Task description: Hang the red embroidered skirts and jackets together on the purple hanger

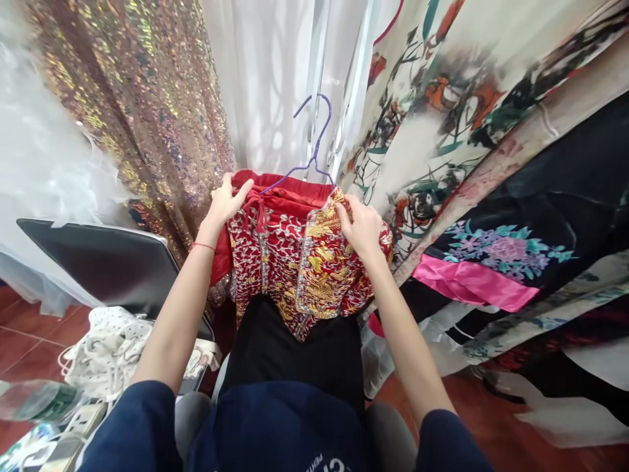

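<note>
A red jacket (282, 255) with gold and silver embroidery hangs on a purple wire hanger (314, 157), its lower edge lying over the black cloth on my lap. My left hand (227, 201) grips the jacket's left shoulder, thumb on top and fingers behind. On the other shoulder, my right hand (362, 226) pinches the embroidered cloth near the collar, the fingertips partly hidden. The hanger's hook stands free above the collar, in front of white cloth. The front panels come together in a point at the bottom.
A sequined gold fabric (152, 98) hangs at the left, above a black chair (108, 262). White crumpled cloth (108, 351), a plastic bottle (42, 400) and a power strip (81, 426) are lower left. Floral garments (432, 118) and a black embroidered one (555, 190) hang at right.
</note>
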{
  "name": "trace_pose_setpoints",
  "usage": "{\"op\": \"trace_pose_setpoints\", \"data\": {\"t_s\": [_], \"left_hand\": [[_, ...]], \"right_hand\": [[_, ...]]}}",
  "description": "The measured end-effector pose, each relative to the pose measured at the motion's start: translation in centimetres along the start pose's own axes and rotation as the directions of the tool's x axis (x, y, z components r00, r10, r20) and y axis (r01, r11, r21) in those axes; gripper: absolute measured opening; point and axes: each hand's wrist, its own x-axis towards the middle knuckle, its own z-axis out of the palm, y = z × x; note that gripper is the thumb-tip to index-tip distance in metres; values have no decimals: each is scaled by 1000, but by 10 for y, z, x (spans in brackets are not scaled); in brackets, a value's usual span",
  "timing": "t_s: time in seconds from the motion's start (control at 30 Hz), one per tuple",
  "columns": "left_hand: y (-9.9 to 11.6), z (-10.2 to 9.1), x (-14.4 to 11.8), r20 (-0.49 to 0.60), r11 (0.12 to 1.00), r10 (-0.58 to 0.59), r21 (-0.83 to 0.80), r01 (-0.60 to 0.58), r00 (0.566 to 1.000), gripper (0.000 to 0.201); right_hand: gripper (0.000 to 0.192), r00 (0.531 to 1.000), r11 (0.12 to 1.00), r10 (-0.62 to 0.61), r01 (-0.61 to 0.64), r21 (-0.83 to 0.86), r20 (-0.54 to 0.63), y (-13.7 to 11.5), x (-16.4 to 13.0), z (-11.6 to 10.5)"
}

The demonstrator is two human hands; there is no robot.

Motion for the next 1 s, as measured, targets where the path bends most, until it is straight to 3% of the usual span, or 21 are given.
{"op": "trace_pose_setpoints", "data": {"t_s": [0.1, 0.2, 0.33, 0.4, 0.47, 0.53, 0.57, 0.6, 0.67, 0.73, 0.77, 0.8, 0.87, 0.93, 1.0], "left_hand": [[2, -14, -8, 23, 996, 15, 86, -17, 1000, 58], [1, -24, -19, 43, 977, 102, 186, -108, 994, 55], [-7, -29, -23, -54, 962, 117, 253, -99, 992, 48], [-9, -26, -21, -76, 963, 95, 258, -72, 993, 45], [-3, -20, -23, -105, 973, 92, 220, -67, 990, 39], [14, -12, -37, -207, 986, 101, 150, -70, 973, 33], [26, -7, -50, -273, 991, 103, 107, -76, 957, 32], [40, -2, -68, -333, 995, 99, 59, -84, 938, 31], [73, 8, -116, -314, 989, 106, -68, -134, 943, 24], [105, 16, -172, -50, 941, 201, -267, -207, 978, 19], [118, 21, -199, 90, 916, 250, -345, -205, 964, 26], [130, 25, -223, 208, 894, 310, -395, -210, 928, 51], [143, 33, -259, 313, 860, 374, -470, -200, 873, 94], [145, 37, -275, 300, 869, 274, -484, -102, 914, 101], [137, 34, -277, 212, 887, 57, -460, 48, 976, 75]], "right_hand": [[47, 1000, 1000, 16, -16, 8, 3, 1, -3, -17], [45, 998, 999, 48, -49, -18, -30, 6, -7, -28], [49, 970, 970, 167, -194, -148, -175, 28, -14, -49], [53, 922, 928, 236, -307, -210, -306, 38, -17, -70], [55, 843, 873, 299, -430, -228, -447, 38, -22, -95], [53, 768, 833, 344, -515, -202, -541, 24, -33, -117], [51, 754, 830, 361, -528, -179, -549, 12, -40, -124], [47, 759, 840, 374, -521, -153, -533, -3, -49, -127], [41, 807, 878, 396, -472, -77, -438, -37, -72, -123], [33, 827, 881, 461, -471, 51, -322, -70, -98, -110], [29, 834, 872, 490, -469, 141, -254, -85, -111, -103], [26, 841, 852, 510, -466, 236, -181, -99, -122, -97], [19, 861, 771, 509, -457, 443, 3, -121, -140, -91], [14, 887, 679, 436, -435, 592, 152, -135, -150, -91], [15, 917, 630, 324, -392, 670, 232, -141, -153, -95]]}}
